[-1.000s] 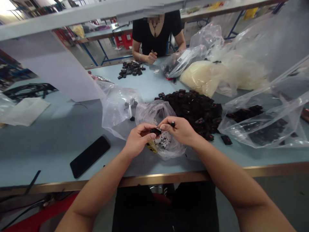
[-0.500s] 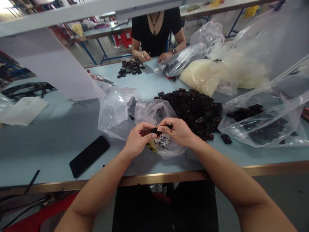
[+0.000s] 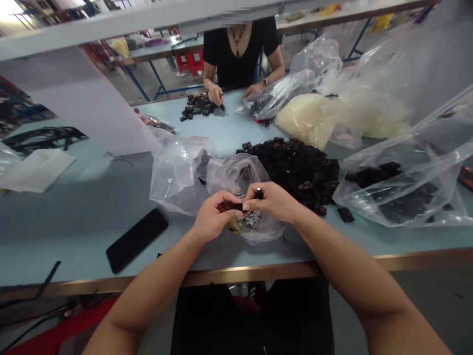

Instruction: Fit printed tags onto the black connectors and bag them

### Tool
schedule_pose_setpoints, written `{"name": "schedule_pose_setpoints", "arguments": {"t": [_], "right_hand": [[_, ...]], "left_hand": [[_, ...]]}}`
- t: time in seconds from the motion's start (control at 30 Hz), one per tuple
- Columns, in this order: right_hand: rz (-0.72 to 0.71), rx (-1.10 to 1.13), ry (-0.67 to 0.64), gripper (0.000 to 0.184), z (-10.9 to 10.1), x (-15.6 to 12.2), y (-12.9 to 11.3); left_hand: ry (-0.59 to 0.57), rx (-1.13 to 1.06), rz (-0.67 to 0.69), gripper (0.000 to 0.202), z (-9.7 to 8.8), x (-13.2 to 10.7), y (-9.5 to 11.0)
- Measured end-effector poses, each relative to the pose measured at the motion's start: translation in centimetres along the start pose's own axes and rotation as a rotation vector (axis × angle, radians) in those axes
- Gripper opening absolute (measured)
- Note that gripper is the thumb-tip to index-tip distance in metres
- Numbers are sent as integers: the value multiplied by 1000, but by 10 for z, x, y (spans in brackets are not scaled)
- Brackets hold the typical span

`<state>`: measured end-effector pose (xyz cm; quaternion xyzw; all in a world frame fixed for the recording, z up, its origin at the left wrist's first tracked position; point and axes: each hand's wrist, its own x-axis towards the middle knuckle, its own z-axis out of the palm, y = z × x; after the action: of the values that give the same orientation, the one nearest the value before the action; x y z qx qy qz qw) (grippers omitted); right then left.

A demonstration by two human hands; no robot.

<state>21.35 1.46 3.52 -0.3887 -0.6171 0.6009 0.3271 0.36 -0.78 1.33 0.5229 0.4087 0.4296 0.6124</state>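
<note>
A small black plastic part [image 3: 238,206] is pinched between the thumb and fingers of my left hand [image 3: 212,215]. My right hand [image 3: 271,201] is closed, its fingertips against that same part. A black pen-like tool [image 3: 259,193] with a pale end sticks up out of the right hand's curled fingers; its other end is hidden. Both hands are over an open clear plastic bag [image 3: 271,229] that holds many tiny white pieces [image 3: 252,218]. Just beyond my right hand lies a large heap of black plastic parts [image 3: 295,162].
A phone [image 3: 137,240] lies left of my arm. Clear bags stand left [image 3: 177,172] and right [image 3: 406,197], the right one with black parts inside. Across the table [image 3: 84,207], a co-worker's hand [image 3: 215,93] is beside a smaller pile of black parts [image 3: 197,105].
My hands have shifted slightly, and the pen-like tool now points more upright in my right hand. The co-worker's hand has moved down toward the smaller pile.
</note>
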Motion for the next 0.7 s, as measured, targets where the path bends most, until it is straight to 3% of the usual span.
{"name": "schedule_pose_setpoints", "arguments": {"t": [0.37, 0.7], "right_hand": [[-4, 148, 111, 53, 1, 0, 6], [-23, 221, 245, 42, -2, 2, 9]], "left_hand": [[-38, -126, -2, 39, -2, 2, -9], [-61, -99, 102, 34, 0, 1, -9]]}}
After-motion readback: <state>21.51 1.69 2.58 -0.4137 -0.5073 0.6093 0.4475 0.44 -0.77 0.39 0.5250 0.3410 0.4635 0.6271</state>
